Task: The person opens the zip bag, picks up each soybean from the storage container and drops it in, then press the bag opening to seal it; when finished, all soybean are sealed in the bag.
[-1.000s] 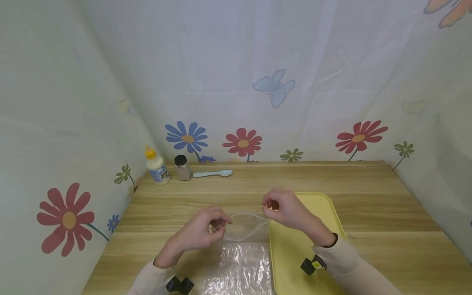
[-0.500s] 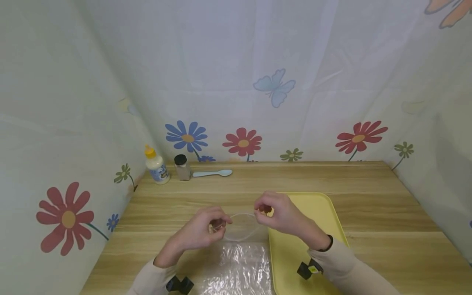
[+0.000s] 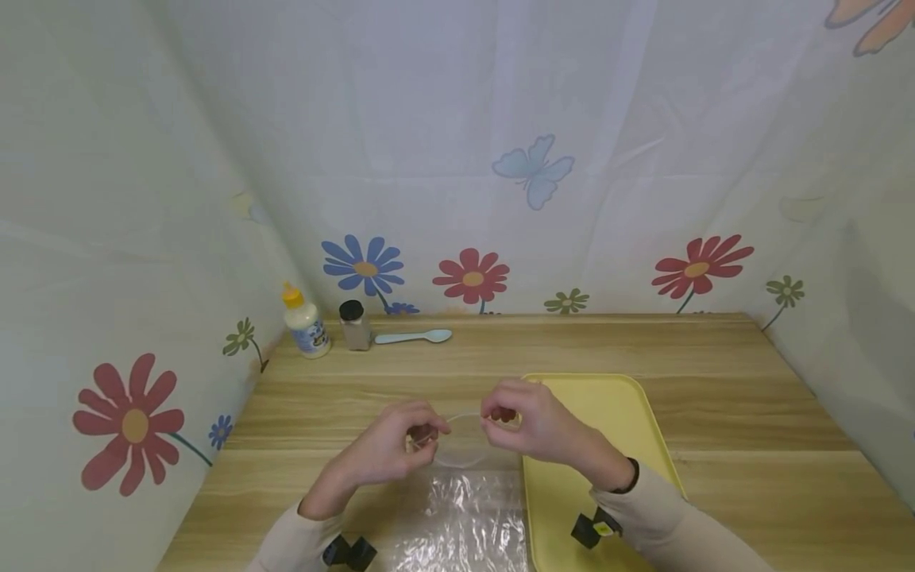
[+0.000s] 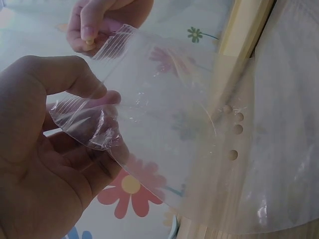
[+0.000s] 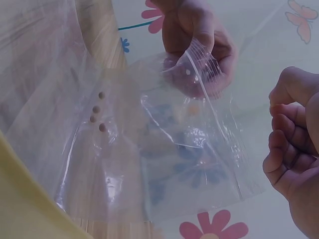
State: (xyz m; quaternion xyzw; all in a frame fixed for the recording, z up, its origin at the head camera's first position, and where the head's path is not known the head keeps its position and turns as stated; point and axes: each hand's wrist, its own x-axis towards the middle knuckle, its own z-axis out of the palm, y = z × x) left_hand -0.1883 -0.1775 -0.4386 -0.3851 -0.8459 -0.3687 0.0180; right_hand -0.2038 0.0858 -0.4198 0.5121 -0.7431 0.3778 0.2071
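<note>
My left hand (image 3: 389,445) pinches the rim of a clear zip bag (image 3: 465,520), its thumb on one side and its fingers behind the plastic. The bag's mouth bows out towards my right hand (image 3: 532,421). In the left wrist view, the right thumb and a finger pinch a small round yellowish piece (image 4: 89,45) close to the bag's ribbed top. Several small round tan pieces (image 4: 238,129) lie low in the bag; the right wrist view shows the bag (image 5: 179,164) with these same pieces (image 5: 96,109) towards its bottom.
A yellow tray (image 3: 608,389) lies right of the bag, under my right forearm. At the table's back left stand a bottle with a yellow cap (image 3: 307,326) and a black-lidded jar (image 3: 355,327), beside a pale blue spoon (image 3: 415,337). A flowered curtain (image 3: 457,159) surrounds the table.
My right hand has moved left and slightly nearer me, to the bag's mouth. The left hand and the bag have stayed in place.
</note>
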